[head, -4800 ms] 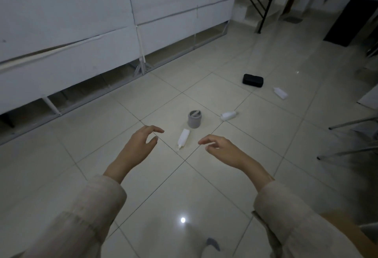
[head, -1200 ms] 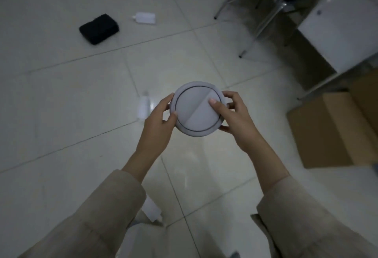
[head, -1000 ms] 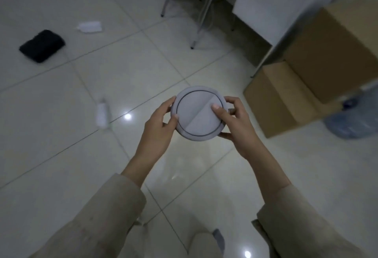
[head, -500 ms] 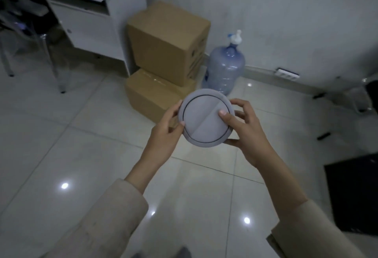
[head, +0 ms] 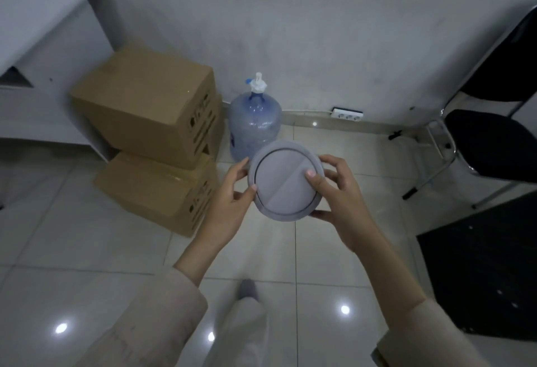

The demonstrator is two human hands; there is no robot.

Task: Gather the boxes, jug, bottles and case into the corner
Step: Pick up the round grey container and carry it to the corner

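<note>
Grey round container (head: 286, 180), lid up, sits between both hands above the tiled floor: left hand (head: 229, 202) curls round its nine o'clock edge, right hand (head: 338, 195) round three o'clock, thumb on the lid. At twelve stands the water jug (head: 255, 126); at ten, two stacked cardboard boxes (head: 154, 134).

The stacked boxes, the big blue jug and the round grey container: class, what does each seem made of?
Boxes: brown cardboard, matte, with folded edges. Jug: translucent blue plastic, glossy, with a white cap. Container: probably matte grey plastic, smooth-lidded; the look leaves it open.
</note>
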